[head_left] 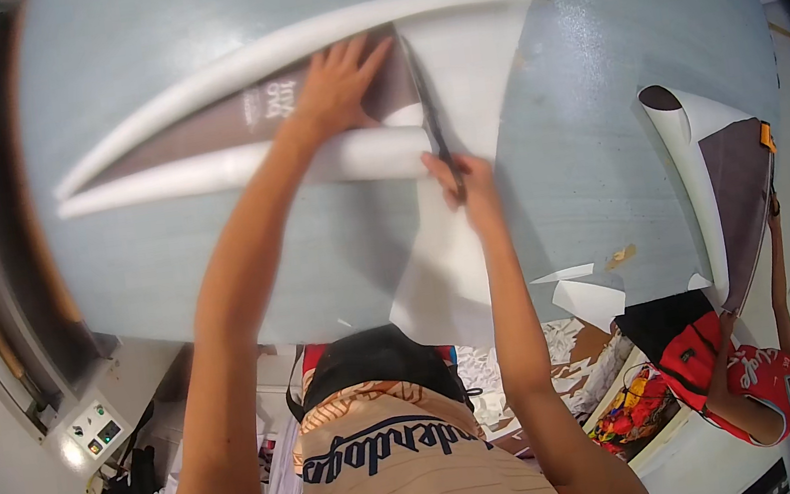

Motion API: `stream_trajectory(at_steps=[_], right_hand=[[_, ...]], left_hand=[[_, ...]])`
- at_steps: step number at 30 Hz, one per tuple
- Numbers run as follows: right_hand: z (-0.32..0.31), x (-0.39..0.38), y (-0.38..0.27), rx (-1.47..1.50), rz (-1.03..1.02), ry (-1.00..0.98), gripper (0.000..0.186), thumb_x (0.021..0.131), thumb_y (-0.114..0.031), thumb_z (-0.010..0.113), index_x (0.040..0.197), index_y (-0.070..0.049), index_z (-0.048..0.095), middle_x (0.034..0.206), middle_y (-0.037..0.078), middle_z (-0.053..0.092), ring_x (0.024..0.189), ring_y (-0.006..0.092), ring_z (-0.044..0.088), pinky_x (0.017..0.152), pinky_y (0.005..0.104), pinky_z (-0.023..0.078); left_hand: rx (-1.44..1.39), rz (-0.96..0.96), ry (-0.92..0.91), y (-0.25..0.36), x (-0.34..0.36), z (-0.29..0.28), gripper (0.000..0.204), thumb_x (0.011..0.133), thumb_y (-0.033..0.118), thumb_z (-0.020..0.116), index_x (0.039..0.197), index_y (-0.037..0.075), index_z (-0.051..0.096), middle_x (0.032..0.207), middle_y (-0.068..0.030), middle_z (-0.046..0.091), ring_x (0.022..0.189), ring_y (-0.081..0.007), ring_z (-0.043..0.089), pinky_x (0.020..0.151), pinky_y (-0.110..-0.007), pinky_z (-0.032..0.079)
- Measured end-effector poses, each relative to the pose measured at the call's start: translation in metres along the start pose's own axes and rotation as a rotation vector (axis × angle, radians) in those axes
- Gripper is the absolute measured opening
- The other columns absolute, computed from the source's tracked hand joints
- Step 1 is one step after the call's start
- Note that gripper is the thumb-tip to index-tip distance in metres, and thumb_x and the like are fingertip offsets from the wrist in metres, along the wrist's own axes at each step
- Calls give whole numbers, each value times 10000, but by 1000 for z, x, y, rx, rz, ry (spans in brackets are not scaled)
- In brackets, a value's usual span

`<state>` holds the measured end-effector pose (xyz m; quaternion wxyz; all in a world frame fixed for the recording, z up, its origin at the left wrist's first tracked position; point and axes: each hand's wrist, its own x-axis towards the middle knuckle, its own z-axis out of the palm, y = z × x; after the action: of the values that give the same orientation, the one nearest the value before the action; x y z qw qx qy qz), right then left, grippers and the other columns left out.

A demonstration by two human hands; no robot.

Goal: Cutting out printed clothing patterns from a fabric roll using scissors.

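Note:
A brown printed sheet point(197, 133) with pale lettering lies on the table, its white long edges curled up into rolls. My left hand point(337, 88) rests flat on the brown print with fingers spread. In my right hand point(467, 181) is a pair of scissors point(429, 106), blades pointing away from me along the right end of the brown area. A white piece of the sheet point(465, 60) spreads to the right of the blades. It continues toward me, under my right hand, to the table's near edge. Whether the blades are apart is hard to make out.
White and tan scraps point(589, 300) lie at the near edge of the grey-blue table point(589, 119). At the right a co-worker in red point(758, 388) handles another brown sheet point(738, 189). A machine with a control panel point(98, 430) stands left; offcuts point(531, 354) fill the space below.

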<state>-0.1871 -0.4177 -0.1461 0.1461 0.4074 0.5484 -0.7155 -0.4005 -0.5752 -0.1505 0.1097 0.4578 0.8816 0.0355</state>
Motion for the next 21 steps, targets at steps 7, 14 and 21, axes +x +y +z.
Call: stream_trajectory(at_steps=[7,14,21], right_hand=[[4,10,-23,14,-21,-26,495,780,-430,911,658,-106,557,553,-48,472,394,57,422,371,241,294],[10,30,-20,50,-44,-40,519,770,-447,916,649,-111,539,553,-44,478,396,56,423,375,240,293],[13,37,-22,80,-47,-58,501,780,-428,913,656,-107,548,557,-47,472,397,52,419,378,240,291]], left_hand=[[-38,-16,-9,-6,-1,-3,1399,489,583,947,1648,189,270,1615,-213,335,1501,-431,297,1216,-594,265],[-35,7,27,-5,1,-2,1368,513,595,935,1636,163,287,1628,-203,318,1501,-434,294,1225,-589,244],[-243,-72,176,-46,36,-6,1228,643,633,892,1596,85,342,1504,-178,479,1365,-364,481,1114,-557,377]])
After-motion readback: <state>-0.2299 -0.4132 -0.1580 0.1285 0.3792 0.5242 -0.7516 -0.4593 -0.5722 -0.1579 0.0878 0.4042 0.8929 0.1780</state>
